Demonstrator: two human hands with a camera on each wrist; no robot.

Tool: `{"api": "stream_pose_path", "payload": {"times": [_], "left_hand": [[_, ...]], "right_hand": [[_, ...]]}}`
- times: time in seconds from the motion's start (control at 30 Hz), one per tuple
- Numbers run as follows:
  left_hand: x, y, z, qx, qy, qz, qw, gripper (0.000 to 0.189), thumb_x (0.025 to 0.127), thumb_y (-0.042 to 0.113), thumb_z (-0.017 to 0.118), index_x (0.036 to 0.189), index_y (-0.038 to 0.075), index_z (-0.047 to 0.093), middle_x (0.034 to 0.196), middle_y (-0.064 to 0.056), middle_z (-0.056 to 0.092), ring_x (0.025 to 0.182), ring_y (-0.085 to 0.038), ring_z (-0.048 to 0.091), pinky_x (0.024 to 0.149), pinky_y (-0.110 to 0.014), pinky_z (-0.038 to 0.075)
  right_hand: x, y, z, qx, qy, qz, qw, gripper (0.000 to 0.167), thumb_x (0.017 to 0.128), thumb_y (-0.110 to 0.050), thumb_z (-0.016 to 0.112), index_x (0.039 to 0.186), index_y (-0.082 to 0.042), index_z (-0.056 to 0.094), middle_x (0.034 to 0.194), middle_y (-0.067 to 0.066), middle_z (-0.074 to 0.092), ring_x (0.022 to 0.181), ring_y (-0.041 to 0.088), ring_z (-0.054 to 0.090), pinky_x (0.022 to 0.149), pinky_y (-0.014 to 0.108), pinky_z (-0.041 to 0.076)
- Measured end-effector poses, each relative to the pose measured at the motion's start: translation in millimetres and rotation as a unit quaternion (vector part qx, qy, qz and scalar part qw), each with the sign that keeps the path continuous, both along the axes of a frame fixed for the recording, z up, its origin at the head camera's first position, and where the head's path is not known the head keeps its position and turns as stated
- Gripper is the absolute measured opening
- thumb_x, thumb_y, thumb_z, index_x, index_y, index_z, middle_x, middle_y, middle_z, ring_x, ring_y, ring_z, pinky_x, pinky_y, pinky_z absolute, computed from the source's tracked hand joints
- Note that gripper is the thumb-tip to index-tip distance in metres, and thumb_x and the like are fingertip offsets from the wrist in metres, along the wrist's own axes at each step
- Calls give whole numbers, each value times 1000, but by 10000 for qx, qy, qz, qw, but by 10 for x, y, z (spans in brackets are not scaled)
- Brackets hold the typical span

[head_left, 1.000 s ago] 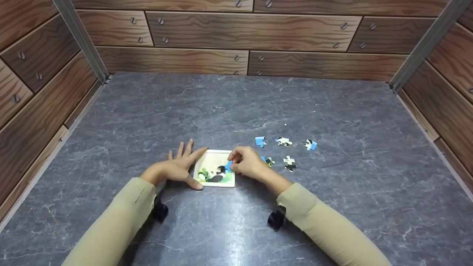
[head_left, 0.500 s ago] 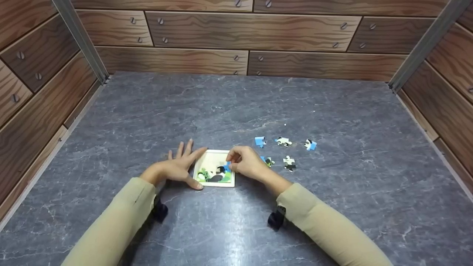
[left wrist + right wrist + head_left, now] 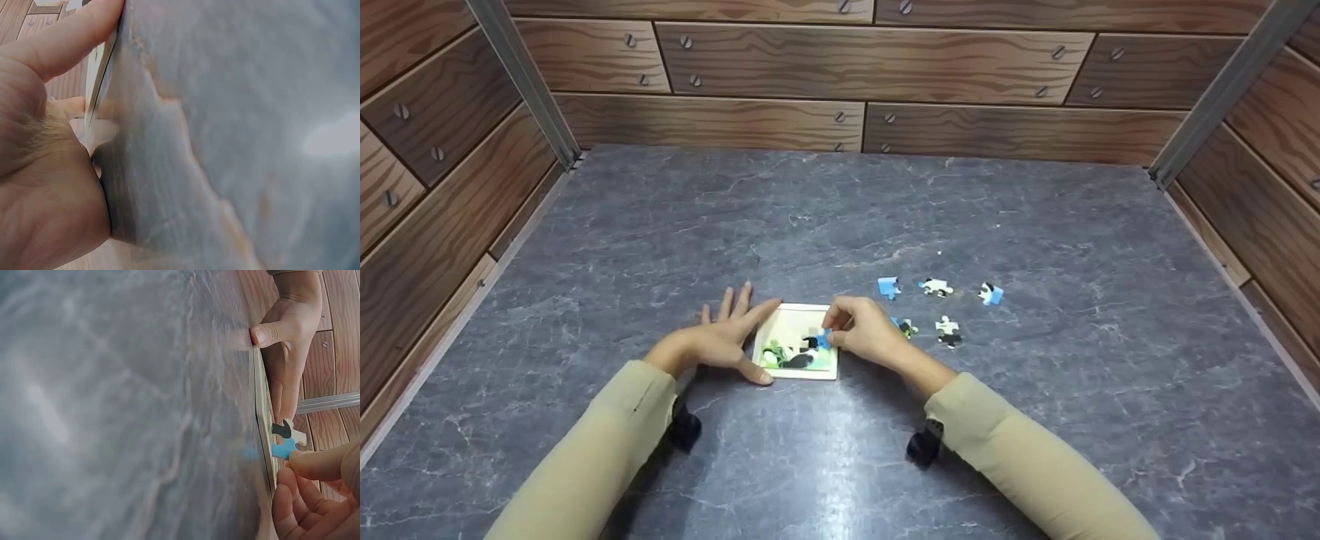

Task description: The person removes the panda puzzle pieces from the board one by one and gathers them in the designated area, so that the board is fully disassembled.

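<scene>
A small wooden puzzle tray (image 3: 786, 321) lies on the table, with green, white and black panda-picture pieces (image 3: 795, 358) along its near side. My left hand (image 3: 714, 343) spreads its fingers by the tray's left side, its thumb at the near left corner. Over the right part of the tray, my right hand (image 3: 870, 331) pinches a blue, black and white jigsaw piece (image 3: 284, 448) between thumb and fingers. In the right wrist view this piece stands tilted up from the tray. Whether its lower edge touches the neighbouring pieces, I cannot tell.
Several loose pieces lie right of the tray: a blue one (image 3: 889, 287), a pale one (image 3: 936, 287), a blue-and-white one (image 3: 991, 293) and a white-and-black one (image 3: 948, 331). My right hand partly hides a green-and-black piece (image 3: 908, 328). Wood-patterned walls (image 3: 780, 64) enclose the table.
The pinched piece has turned and shifted slightly over the tray, and more of its pale part shows. My left hand, the tray and the loose pieces keep their places.
</scene>
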State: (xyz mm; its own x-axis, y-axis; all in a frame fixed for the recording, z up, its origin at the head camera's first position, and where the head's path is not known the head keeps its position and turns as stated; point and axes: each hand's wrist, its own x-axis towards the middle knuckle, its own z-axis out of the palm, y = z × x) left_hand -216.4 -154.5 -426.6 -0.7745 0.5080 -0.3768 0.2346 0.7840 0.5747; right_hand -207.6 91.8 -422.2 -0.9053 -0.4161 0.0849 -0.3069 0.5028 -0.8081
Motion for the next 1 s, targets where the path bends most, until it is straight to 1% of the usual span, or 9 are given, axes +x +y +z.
{"api": "stream_pose_path", "payload": {"times": [0.13, 0.23, 0.3, 0.37, 0.5, 0.63, 0.87, 1.0], "left_hand": [[16, 44, 17, -337, 83, 81, 9994, 116, 65, 59, 74, 151, 30, 1, 147, -15, -30, 130, -35, -32, 96, -62, -21], [55, 132, 29, -545, 86, 224, 9982, 114, 69, 67, 66, 151, 26, -2, 146, -19, -30, 129, -39, -33, 94, -65, -21], [85, 211, 38, -594, 27, 376, 9975, 113, 71, 70, 60, 150, 24, -4, 145, -21, -31, 128, -41, -34, 94, -66, -21], [110, 290, 44, -598, 8, 498, 9970, 113, 72, 71, 58, 150, 20, -5, 143, -24, -32, 126, -43, -34, 93, -67, -20], [130, 396, 57, -692, -15, 757, 9947, 114, 72, 69, 60, 150, 19, -6, 142, -25, -33, 126, -43, -33, 94, -68, -18], [139, 429, 74, -690, -80, 976, 9928, 115, 71, 68, 63, 150, 22, -7, 143, -22, -34, 127, -40, -34, 95, -67, -18], [130, 454, 68, -693, -159, 1218, 9900, 116, 68, 68, 65, 150, 27, -6, 144, -19, -33, 129, -37, -34, 96, -66, -19], [110, 476, 62, -650, -189, 1344, 9886, 117, 67, 66, 68, 150, 27, -5, 145, -19, -33, 129, -37, -33, 96, -65, -19]], "right_hand": [[4, -13, 3, 126, 102, 5, 9999, 12, 75, 8, 67, 80, -3, 63, 73, 4, 60, 64, 13, 54, 58, 25, 47], [9, -21, -5, 226, 127, 8, 9997, 13, 74, 7, 68, 79, -4, 63, 73, 4, 60, 65, 13, 54, 60, 26, 46], [10, -25, -12, 250, 93, -3, 9996, 13, 74, 7, 68, 79, -4, 64, 73, 4, 60, 65, 13, 54, 61, 26, 46], [9, -29, -17, 247, 104, 6, 9996, 13, 74, 7, 68, 79, -4, 63, 73, 4, 60, 65, 13, 54, 61, 26, 47], [8, -38, -12, 221, 113, 15, 9997, 12, 74, 7, 68, 80, -3, 64, 73, 5, 61, 66, 14, 55, 61, 27, 47], [13, -42, 1, 232, 37, -1, 9997, 12, 75, 6, 69, 80, -4, 63, 74, 4, 61, 65, 13, 55, 61, 26, 47], [8, -31, -3, 281, 71, 13, 9996, 11, 76, 5, 68, 80, -5, 63, 74, 5, 60, 65, 14, 54, 59, 26, 46], [1, -30, -4, 286, 109, 10, 9995, 11, 77, 6, 68, 80, -4, 64, 73, 4, 60, 65, 14, 54, 60, 26, 46]]}}
